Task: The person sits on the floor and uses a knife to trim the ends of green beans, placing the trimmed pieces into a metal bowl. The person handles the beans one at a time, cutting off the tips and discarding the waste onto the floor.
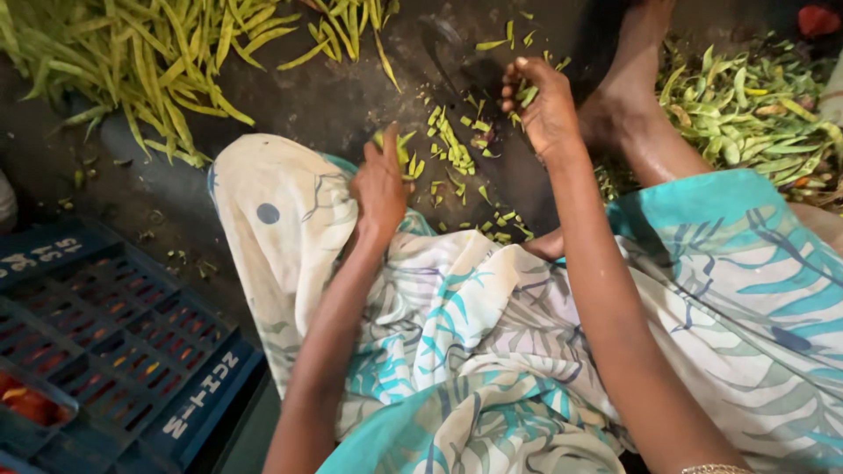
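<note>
At centre frame, the left hand [379, 180] pinches a short, flat, glossy green bean pod [402, 151]. The right hand [543, 104] closes around small cut bean pieces [527, 93], above the dark rough floor [334, 96]. Long yellow-green pods [149, 61] lie at upper left.

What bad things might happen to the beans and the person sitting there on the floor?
The cut bean pieces lie straight on the dark floor, so they may pick up dirt. The bare foot rests right beside them and might squash or scatter some. The right hand holds several pieces in a loose grip, so a few may drop. The left hand holds beans above the patterned cloth, where bits may get lost in the folds.
</note>
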